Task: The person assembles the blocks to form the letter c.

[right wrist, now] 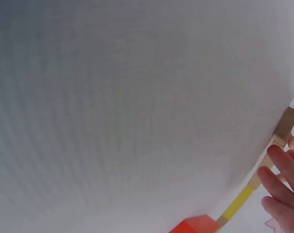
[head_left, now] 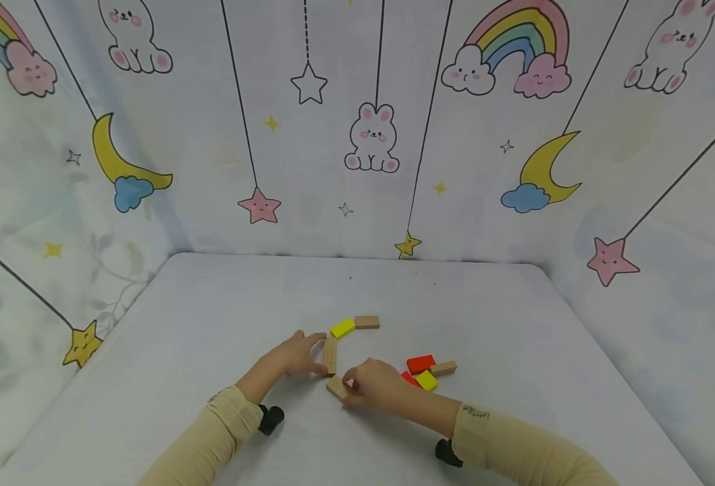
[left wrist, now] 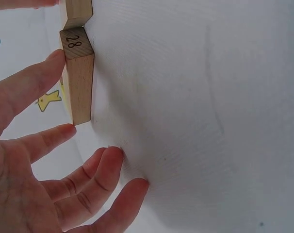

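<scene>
**Corner by Corner**

The left hand [head_left: 301, 352] is spread wide on the left side of the long block [head_left: 330, 356], with its thumb and one finger touching it near the two ends. The right hand [head_left: 377, 386] pinches the near block [head_left: 335, 387], which lies at a slant by the long block's near end. The two seem to meet at a corner, though fingers hide part of that spot.

To do this bit well, the left fingers should be light and still, so the long block does not tip or turn. The near block is best slid slowly, low on the white table [head_left: 242, 290], with tiny turns. A hard bump could also push the first yellow block [head_left: 343, 329], right by the long block's far end, and the far wooden block [head_left: 367, 322] just past that.

No box, cup or tray shows, so no block is inside anything. To the right of the long block, a red block [head_left: 420, 364], a second red block [head_left: 410, 379], a loose yellow block [head_left: 426, 381] and a loose wooden block [head_left: 443, 368] lie in a bunch.
</scene>
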Action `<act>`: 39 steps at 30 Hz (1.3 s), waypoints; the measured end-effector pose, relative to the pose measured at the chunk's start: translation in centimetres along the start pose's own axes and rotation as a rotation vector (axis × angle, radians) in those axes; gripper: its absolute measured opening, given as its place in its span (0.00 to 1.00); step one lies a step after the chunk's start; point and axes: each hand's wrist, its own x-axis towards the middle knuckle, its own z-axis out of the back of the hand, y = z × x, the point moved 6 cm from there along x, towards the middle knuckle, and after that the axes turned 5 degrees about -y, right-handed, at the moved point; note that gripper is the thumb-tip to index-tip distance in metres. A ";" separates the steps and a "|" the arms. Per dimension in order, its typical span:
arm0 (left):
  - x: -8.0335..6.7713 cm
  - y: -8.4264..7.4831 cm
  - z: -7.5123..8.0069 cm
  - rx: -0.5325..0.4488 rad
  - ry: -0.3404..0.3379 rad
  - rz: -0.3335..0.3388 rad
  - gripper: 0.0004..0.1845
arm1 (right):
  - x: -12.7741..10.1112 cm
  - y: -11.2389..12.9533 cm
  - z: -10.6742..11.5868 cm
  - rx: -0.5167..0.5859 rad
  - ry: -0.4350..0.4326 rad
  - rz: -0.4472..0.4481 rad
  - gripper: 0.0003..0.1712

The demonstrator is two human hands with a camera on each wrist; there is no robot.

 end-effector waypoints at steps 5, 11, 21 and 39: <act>0.2 0.2 0.1 0.041 -0.050 -0.028 0.38 | -0.4 -1.2 0.9 0.027 -0.020 -0.061 0.26; 0.0 -0.3 0.7 0.090 -0.176 -0.123 0.30 | -1.4 -3.0 2.9 0.015 -0.082 -0.040 0.24; -1.0 -2.3 0.5 0.032 -0.187 -0.399 0.14 | -3.7 -6.6 5.2 0.035 -0.139 -0.094 0.22; -2.4 -4.6 -1.3 0.113 -0.083 -0.507 0.12 | -5.4 -7.9 3.4 -0.041 -0.108 -0.099 0.14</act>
